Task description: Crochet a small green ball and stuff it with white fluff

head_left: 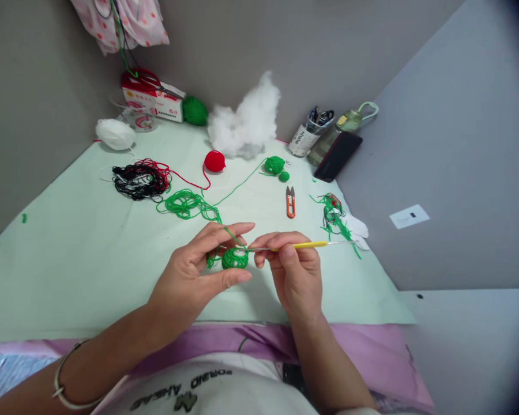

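Note:
My left hand (199, 268) pinches a small round green crochet piece (234, 259) between thumb and fingers, just above the pale green table (78, 253). My right hand (292, 271) grips a yellow-handled crochet hook (305, 245), its metal tip poked into the top of the green piece. A strand of green yarn (225, 199) runs from the piece up over my left forefinger to a loose green tangle (185, 204) and on to a small green ball (274, 165).
Orange thread snips (290, 202) lie beyond my hands. Yarn scraps (335, 216) sit right; a black-and-red tangle (140, 178), a red ball (215, 161), white yarn (115, 134), white stuffing (246, 124), a box (153, 98), a tool cup (309, 132) and a phone (338, 155) stand at the back.

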The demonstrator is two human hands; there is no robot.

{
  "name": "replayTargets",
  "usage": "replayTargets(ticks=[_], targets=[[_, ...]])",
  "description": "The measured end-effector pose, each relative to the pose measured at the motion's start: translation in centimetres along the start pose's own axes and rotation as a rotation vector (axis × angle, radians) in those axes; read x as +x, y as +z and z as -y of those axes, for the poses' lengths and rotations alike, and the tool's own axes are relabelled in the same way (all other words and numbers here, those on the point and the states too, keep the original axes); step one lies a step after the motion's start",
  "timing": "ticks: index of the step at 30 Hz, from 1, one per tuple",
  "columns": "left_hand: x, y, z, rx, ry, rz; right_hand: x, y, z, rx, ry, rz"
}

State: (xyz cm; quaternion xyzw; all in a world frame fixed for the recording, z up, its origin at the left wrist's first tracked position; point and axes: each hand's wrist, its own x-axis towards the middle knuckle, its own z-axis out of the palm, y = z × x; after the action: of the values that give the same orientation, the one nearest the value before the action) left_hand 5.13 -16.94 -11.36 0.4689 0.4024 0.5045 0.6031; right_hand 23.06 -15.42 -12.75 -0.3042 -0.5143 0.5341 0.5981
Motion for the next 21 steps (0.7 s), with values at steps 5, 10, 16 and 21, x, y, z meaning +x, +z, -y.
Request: replayTargets(ticks=[5, 10, 16, 21], targets=[[0.0, 0.08, -0.01, -0.026, -0.001, -0.017, 0.04, 0.19, 0.16, -0.017, 0.014, -0.029], [0.22, 0.01, 0.14, -0.019, 0.008, 0.018, 0.2, 0.19, 0.31, 0.045, 0.055, -0.039], [0.14, -0.38, 0.57, 0.118, 0.067, 0.183, -0.02, 0.23, 0.23, 0.052, 0.149, -0.033], [0.08, -0.55, 0.63, 0.05, -0.051, 0.161, -0.07, 0.04, 0.09, 0.102, 0.154, 0.016]])
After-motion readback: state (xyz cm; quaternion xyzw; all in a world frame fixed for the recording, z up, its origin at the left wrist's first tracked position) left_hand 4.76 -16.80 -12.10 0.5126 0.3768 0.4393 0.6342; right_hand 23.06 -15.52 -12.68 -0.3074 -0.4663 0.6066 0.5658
